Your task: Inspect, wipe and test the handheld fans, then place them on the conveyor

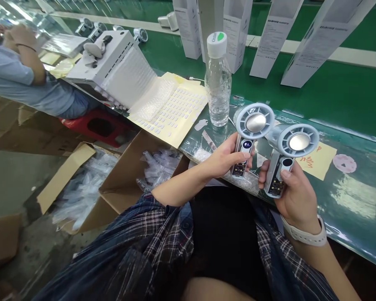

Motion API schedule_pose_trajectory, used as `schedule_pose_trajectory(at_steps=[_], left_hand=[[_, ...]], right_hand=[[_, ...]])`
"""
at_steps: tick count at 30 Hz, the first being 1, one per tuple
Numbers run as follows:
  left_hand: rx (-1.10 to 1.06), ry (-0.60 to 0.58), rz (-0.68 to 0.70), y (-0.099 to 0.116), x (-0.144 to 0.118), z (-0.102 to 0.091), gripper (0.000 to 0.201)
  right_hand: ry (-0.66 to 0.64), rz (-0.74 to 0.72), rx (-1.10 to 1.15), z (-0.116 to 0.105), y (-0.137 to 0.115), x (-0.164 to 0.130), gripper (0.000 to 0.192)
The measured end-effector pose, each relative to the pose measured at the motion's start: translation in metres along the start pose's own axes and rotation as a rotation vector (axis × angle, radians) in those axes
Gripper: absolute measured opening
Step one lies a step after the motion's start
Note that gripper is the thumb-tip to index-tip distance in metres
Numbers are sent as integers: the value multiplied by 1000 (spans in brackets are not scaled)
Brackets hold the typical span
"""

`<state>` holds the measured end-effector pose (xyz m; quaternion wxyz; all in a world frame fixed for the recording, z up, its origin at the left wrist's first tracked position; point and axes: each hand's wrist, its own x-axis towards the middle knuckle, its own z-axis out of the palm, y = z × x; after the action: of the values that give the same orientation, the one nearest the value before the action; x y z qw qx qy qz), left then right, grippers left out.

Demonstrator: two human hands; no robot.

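left hand: the left hand (224, 158) is closed around the handle of the left fan (252, 130), the thumb lies on the front of the handle, just under a small lit display.
right hand: the right hand (293, 194) is closed around the handle of the right fan (290, 151), the thumb rests on the front of the handle; a white watch band (305, 235) sits on the wrist.
fans: both are small handheld fans, white and grey, with a round head and a shiny disc in the middle; they are held upright, side by side, the heads almost touching, above the near edge of the green table (347, 96).
bottle: a clear plastic bottle (217, 83) with a white cap stands on the table just behind the left fan.
paper: a yellow note (319, 161) lies on the table right of the right fan; a yellow sheet with many small white stickers (172, 110) lies left of the bottle.
boxes: tall white cartons (269, 37) stand in a row far on the table; an open cardboard box (125, 175) with clear plastic bags stands on the floor to the left.
other person: a person in a light blue shirt (15, 79) sits at far left, well apart.
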<state>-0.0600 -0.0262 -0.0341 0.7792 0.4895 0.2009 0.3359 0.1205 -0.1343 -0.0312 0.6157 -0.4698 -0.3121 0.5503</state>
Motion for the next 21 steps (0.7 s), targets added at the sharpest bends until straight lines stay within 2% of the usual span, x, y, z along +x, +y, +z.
schedule_pose_trajectory(at_steps=[4, 10, 16, 21], left_hand=[[25, -2, 4, 1, 1, -1, 62], [67, 43, -22, 0, 1, -2, 61], [-75, 16, -11, 5, -4, 0, 68], [32, 38, -27, 4, -4, -3, 75]], right_hand=[[-24, -19, -8, -1, 0, 0, 26], [37, -15, -3, 1, 2, 0, 24], [48, 65, 76, 4, -2, 0, 48], [51, 73, 112, 9, -7, 3, 50]])
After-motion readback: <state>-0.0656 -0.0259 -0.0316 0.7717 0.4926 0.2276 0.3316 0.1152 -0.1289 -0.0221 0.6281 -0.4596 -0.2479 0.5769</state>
